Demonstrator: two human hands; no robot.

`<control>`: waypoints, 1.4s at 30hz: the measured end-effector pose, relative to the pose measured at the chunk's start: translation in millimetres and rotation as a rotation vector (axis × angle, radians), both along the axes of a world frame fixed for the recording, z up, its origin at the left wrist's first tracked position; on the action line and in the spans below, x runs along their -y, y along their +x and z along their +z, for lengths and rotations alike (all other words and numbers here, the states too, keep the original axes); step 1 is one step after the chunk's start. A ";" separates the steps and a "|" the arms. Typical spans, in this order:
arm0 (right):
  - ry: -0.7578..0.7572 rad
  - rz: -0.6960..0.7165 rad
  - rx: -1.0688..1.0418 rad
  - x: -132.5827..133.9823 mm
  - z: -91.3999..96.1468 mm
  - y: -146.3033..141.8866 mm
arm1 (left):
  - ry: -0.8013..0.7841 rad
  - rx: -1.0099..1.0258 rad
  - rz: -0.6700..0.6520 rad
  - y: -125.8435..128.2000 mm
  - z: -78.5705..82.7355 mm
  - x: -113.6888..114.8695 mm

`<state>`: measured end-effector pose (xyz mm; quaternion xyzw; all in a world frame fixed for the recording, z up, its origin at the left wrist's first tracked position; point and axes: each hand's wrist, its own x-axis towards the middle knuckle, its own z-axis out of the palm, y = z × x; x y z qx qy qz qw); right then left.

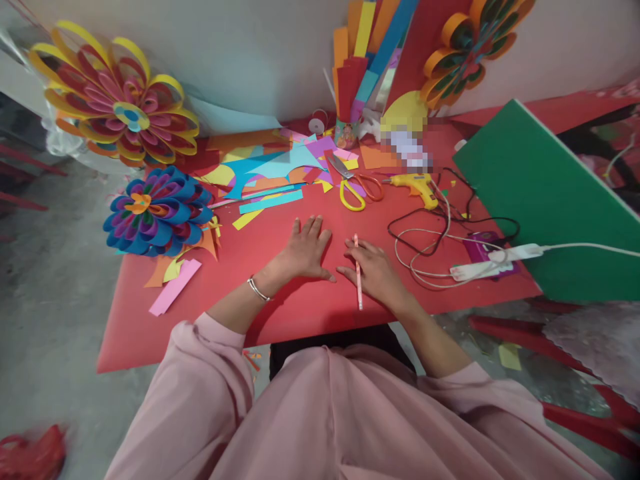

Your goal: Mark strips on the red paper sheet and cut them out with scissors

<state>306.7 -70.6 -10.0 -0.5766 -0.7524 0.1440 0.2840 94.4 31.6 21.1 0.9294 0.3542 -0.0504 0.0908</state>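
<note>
My left hand lies flat on the red tabletop, its fingers stretched out and a silver bracelet at the wrist. A slim pink patterned pencil is in my right hand, which rests on the table just to the right. It points away from me, running across the fingers and thumb. Beyond the hands lie scissors with one yellow and one orange handle loop, and a yellow glue gun. Neither hand touches these.
Paper scraps cover the table's back. A blue paper flower and a larger yellow-pink one stand left. A cup holds paper strips. Cables run to a white power strip beside a green board.
</note>
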 end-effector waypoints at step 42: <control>0.049 -0.297 -0.398 -108.8 -14.4 -25.8 | -0.124 -0.293 0.038 16.2 33.6 3.0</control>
